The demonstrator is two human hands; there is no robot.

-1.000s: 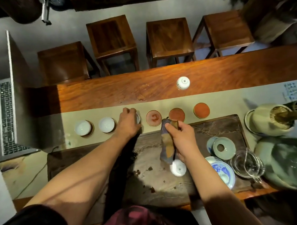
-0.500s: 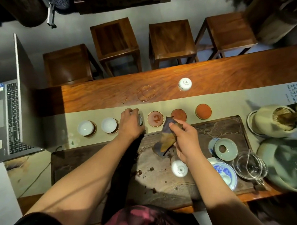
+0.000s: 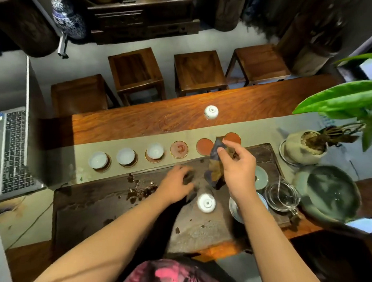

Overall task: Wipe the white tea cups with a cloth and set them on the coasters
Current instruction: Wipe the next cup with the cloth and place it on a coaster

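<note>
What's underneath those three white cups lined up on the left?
Each upright cup sits on a round coaster, of which only a dark rim shows around the base. The coaster faces are covered by the cups.

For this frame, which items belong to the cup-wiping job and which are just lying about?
Job: cloth in right hand; upturned cup; three cups on coasters; bare coasters.
Lying about: laptop; glass pitcher; potted plant; stools.
</note>
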